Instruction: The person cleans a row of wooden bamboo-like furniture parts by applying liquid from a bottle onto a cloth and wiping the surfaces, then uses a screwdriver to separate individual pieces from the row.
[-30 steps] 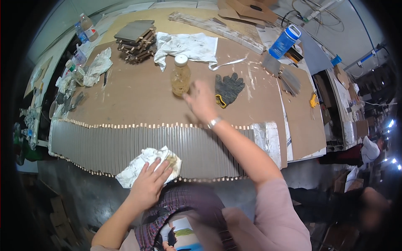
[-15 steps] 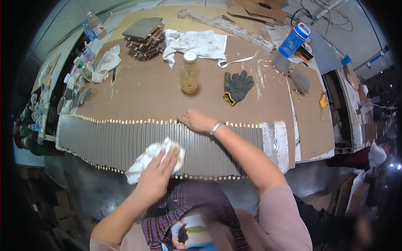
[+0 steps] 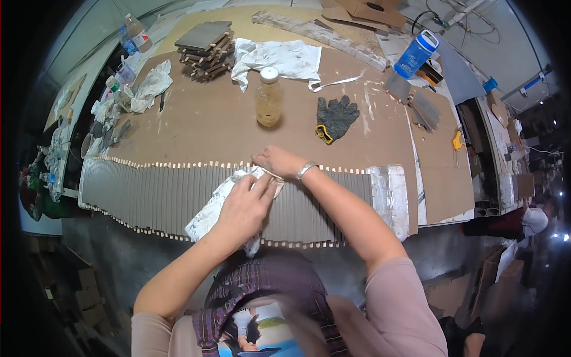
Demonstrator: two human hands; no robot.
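Observation:
A long row of narrow grey strips with pale wooden ends lies side by side along the table's near edge. My left hand presses a crumpled, stained white cloth onto the middle of the row, its fingers closed over the cloth. Just beyond, my right hand rests at the far edge of the strips with its fingers bent together by the wooden ends. What those fingers pinch, if anything, is hidden. The two hands nearly meet, with the cloth's far edge against the right hand.
A capped jar of yellowish liquid stands beyond the row, near a grey glove. Farther back are a stack of grey panels, a white rag, a long board and a blue bottle. Yellow-handled tool lies right.
My left hand has slid the cloth away from me and rightward along the strips, up to my right hand. The right hand stays at the far edge. The whole view has shifted slightly.

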